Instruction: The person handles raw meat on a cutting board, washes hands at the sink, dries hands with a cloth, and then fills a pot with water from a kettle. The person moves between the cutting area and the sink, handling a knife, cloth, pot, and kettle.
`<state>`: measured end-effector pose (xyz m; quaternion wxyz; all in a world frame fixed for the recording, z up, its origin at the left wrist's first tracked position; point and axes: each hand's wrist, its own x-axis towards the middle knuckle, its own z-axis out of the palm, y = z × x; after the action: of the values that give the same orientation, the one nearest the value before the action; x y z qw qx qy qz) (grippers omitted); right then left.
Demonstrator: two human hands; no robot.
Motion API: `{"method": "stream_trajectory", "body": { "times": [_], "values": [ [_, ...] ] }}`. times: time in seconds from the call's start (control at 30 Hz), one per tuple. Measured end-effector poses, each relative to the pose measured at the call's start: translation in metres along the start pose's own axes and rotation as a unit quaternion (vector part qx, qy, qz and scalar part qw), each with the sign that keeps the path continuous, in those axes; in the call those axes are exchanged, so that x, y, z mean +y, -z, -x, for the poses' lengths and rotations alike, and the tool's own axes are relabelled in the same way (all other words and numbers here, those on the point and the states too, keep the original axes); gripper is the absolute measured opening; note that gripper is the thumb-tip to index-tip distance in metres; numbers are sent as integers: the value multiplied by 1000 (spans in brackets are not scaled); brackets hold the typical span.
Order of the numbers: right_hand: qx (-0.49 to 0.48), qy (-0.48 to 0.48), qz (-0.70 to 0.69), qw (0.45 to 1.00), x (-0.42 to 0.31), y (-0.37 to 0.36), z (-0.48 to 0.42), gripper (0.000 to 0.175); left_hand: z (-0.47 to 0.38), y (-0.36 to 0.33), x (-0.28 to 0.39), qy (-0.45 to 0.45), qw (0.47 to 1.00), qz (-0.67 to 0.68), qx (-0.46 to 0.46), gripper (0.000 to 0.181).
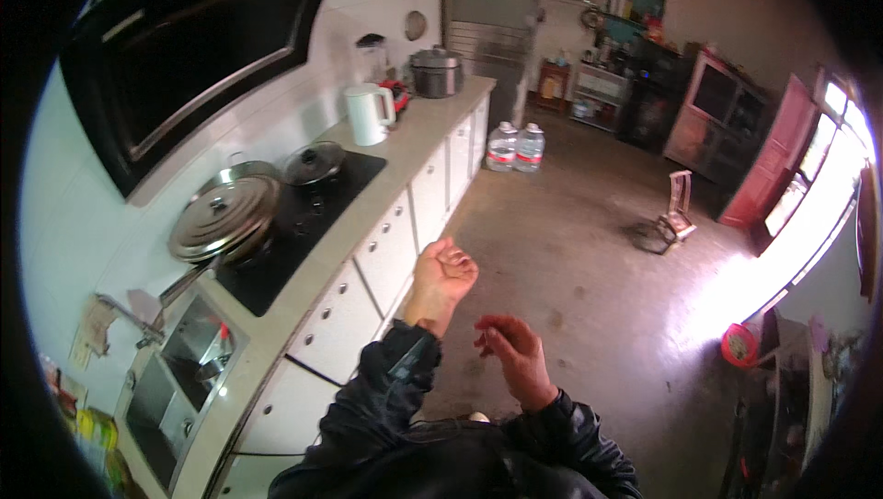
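My left hand [447,277] is raised in front of me beside the white base cabinets [386,230], its fingers curled in a loose fist with nothing visible in it. Lower and to the right, my right hand [516,359] hangs over the concrete floor [545,292]. Its fingers are bent and the thumb stands apart, with no object seen between them. The hands do not touch each other. Dark jacket sleeves cover both forearms, and the left cuff sits pushed back from the wrist.
Along the left runs a countertop [303,285] with a double sink [162,423], a black cooktop [276,271], a lidded wok [224,216], a smaller lidded pan [314,162], a white kettle [367,115] and a dark pot [436,73]. Large water bottles [516,148] and a small wooden chair [677,213] stand on the floor.
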<state>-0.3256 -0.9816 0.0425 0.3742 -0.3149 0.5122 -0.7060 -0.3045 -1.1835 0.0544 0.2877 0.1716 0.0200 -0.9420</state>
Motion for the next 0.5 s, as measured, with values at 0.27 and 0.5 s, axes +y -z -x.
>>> {"method": "stream_trajectory", "body": {
  "times": [0.27,0.5],
  "values": [
    [129,80,-387,910,-58,108,-48,22,47,6,-72,132,953,-254,-94,17],
    [156,16,-540,827,-47,134,-34,30,87,-36,-110,283,858,-227,-364,52]
  ]
}}
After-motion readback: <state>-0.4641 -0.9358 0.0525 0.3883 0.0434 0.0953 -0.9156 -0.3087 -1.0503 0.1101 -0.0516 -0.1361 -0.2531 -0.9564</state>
